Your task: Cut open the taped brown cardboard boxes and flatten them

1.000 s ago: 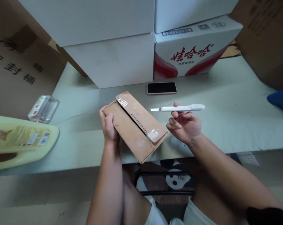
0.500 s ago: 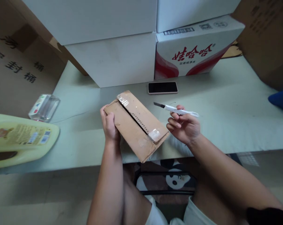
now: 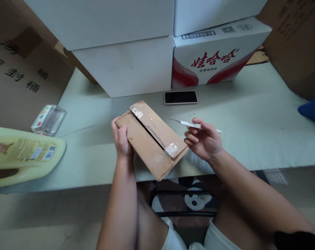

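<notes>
A small brown cardboard box (image 3: 149, 142) is tilted at the table's front edge, with my left hand (image 3: 123, 139) gripping its left end, thumb on top. A dark slit runs along the box between its flaps, with a torn, toothed edge and clear tape at both ends of it. My right hand (image 3: 204, 140) is closed around a white utility knife (image 3: 190, 124) just right of the box. The thin blade is out, seen nearly edge-on, and points left above the table, apart from the box.
A phone (image 3: 180, 97) lies beyond the box, before stacked white cartons (image 3: 126, 69) and a red-and-white carton (image 3: 212, 59). At left are a yellow bottle (image 3: 29, 152) and a clear plastic container (image 3: 48, 119). Large brown cartons (image 3: 19, 69) flank the pale green table (image 3: 264, 121).
My right hand has rolled the utility knife, so its blade now shows edge-on instead of flat. The box and my left hand have stayed in place.
</notes>
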`<state>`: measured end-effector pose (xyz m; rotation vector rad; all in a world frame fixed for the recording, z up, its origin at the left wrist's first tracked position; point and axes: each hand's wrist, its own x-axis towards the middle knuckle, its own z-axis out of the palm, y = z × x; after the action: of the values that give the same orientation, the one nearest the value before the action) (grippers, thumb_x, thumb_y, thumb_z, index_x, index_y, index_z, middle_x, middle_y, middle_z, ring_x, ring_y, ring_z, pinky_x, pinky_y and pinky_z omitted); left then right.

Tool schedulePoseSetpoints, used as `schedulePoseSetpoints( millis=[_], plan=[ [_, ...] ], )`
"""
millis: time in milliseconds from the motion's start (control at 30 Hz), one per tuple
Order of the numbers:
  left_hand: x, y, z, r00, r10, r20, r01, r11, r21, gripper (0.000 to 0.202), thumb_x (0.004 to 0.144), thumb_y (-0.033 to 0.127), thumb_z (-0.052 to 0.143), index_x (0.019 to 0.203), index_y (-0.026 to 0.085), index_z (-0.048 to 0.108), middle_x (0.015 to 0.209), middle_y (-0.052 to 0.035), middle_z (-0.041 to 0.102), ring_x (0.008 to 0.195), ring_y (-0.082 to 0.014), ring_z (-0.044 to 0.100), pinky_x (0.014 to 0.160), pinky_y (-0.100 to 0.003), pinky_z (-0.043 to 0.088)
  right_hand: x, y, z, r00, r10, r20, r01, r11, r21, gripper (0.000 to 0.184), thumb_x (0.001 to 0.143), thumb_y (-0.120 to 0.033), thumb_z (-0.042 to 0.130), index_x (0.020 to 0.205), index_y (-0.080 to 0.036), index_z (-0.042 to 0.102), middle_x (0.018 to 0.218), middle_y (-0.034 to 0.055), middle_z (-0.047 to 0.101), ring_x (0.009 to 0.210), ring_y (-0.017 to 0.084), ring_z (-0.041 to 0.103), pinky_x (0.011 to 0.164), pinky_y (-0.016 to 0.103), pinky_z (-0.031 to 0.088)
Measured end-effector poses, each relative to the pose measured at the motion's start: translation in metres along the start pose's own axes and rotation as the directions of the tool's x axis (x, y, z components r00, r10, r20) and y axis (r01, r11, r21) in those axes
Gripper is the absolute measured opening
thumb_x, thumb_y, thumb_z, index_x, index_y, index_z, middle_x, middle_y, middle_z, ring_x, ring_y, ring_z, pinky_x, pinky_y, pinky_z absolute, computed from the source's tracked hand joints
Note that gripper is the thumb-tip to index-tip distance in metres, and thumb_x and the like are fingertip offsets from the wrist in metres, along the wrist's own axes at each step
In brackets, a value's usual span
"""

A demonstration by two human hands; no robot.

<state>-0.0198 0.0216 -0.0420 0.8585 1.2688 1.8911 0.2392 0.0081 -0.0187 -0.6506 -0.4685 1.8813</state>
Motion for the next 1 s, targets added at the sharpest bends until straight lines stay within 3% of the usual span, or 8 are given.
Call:
schedulePoseSetpoints(
  millis=[100,433,1000],
  plan=[
    [-0.0005,0.0015,0.0011,1.0,-0.015,-0.007,0.015,1.0,-0.018,0.038,0.071,0.043,0.073,0.101,0.023,0.06,0.094,-0.004,0.061,0.081,-0.0169,0.056,0.067,-0.026,0.047,-0.0009,-0.0005,0.0013,1.0,0.007,0.005,-0.006,1.0,-0.017,0.035,0.068,-0.038,0.082,0.093,-0.028,0.06,0.06,-0.0093,0.042,0.049,0.007,0.03,0.048,0.023,0.026],
    [0.0001,0.0002,-0.0013,1.0,0.009,0.008,-0.009,1.0,0.021,0.038,0.074,0.045,0.072,0.101,0.023,0.057,0.093,-0.0036,0.059,0.083,-0.0174,0.055,0.07,-0.027,0.047,-0.0006,0.0016,0.0023,0.997,0.002,0.083,0.003,0.998,-0.067,0.024,0.069,-0.028,0.078,0.083,-0.025,0.059,0.06,-0.0087,0.041,0.049,0.007,0.031,0.048,0.022,0.024],
    [-0.0011,-0.0024,-0.0012,0.998,0.032,0.054,-0.035,0.998,0.054,0.032,0.081,0.048,0.067,0.101,0.025,0.056,0.094,-0.0045,0.057,0.084,-0.0202,0.056,0.071,-0.031,0.048,-0.0017,0.0001,0.001,0.999,0.009,0.052,-0.003,0.994,-0.107,0.024,0.068,-0.033,0.075,0.081,-0.024,0.057,0.061,-0.008,0.039,0.05,0.007,0.034,0.049,0.022,0.028]
  ],
)
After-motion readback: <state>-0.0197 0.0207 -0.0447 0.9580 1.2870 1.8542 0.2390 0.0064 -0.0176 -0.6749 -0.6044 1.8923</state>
